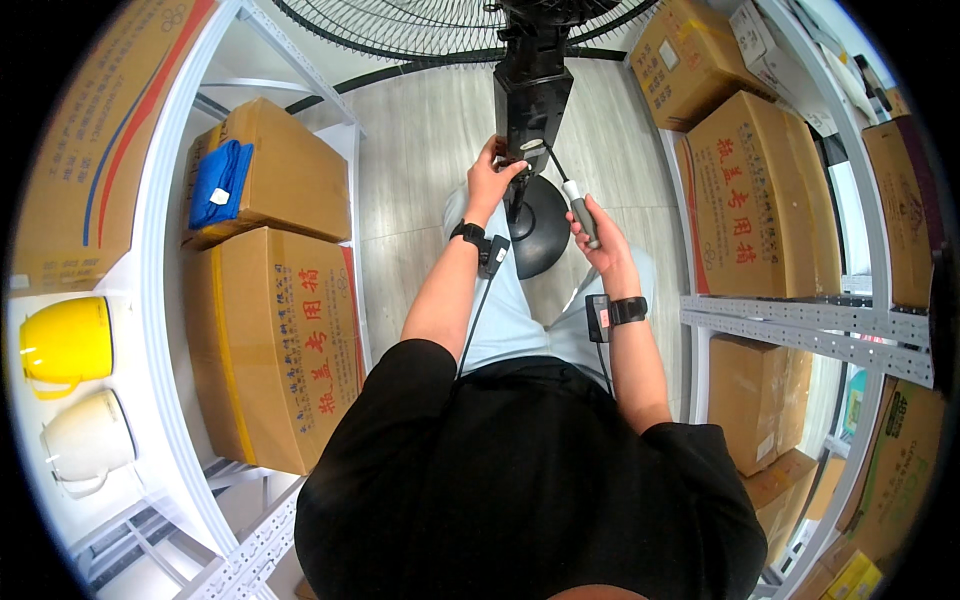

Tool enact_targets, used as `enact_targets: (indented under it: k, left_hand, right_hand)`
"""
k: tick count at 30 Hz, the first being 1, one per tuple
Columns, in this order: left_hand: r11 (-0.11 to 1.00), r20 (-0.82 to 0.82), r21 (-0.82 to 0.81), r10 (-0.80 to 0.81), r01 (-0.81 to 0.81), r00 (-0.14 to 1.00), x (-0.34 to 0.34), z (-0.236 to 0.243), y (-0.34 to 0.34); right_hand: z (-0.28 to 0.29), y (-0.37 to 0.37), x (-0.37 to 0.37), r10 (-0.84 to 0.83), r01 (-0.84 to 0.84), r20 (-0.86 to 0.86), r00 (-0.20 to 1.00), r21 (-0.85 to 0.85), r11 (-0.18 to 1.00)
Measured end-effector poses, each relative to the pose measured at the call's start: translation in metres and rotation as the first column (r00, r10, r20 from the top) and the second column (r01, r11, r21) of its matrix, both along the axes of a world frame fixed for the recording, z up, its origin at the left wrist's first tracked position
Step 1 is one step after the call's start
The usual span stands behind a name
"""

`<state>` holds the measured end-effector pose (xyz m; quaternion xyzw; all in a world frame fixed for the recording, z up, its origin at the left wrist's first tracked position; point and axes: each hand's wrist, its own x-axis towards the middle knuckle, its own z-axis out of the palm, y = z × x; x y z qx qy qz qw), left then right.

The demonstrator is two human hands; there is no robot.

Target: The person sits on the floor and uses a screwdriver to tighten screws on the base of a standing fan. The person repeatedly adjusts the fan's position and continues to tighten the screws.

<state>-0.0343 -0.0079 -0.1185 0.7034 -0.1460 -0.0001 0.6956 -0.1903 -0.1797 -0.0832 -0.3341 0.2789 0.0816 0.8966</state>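
A black fan stands in front of me, its wire guard at the top edge and its round base on the floor. My left hand is closed at the lower end of the fan's black housing, thumb and fingers against it. What lies under the fingertips is partly hidden. In my right hand is a screwdriver with a grey and white handle, gripped between thumb and fingers. Its dark shaft slants up and left, the tip at or very near the housing; contact is hard to tell.
Shelves flank me on both sides. Cardboard boxes fill the left one, with a blue folded cloth, a yellow mug and a white mug. More boxes stand on the right shelf. Pale flooring surrounds the fan.
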Motion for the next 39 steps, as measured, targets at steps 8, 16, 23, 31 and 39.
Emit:
enact_targets:
  k: [8,16,23,31,39]
  left_hand:
    - [0.999,0.005,-0.043,-0.006,0.006,1.000,0.000,-0.006,-0.002]
    - [1.000,0.009,0.008,0.022,-0.022,1.000,0.002,-0.006,-0.002]
    - [1.000,0.017,-0.002,0.016,-0.016,1.000,-0.001,0.003,0.000]
    - [0.999,-0.033,-0.018,-0.045,0.045,0.998,-0.001,0.006,0.001]
    - [0.999,-0.079,-0.005,-0.051,0.051,0.996,-0.001,0.005,0.003]
  right_hand:
    - [0.010,0.028,-0.008,-0.007,0.193,0.199,0.980,-0.959,-0.209]
    - [0.010,0.005,-0.003,-0.012,0.030,0.058,0.998,-0.317,0.948]
    - [0.007,0.003,-0.004,0.005,-0.003,0.024,1.000,-0.100,0.995]
    - [0.013,0.017,-0.004,0.050,-0.034,0.001,0.999,-0.717,0.696]
    - [0.016,0.010,-0.001,0.070,-0.037,0.067,0.995,-0.410,0.912]
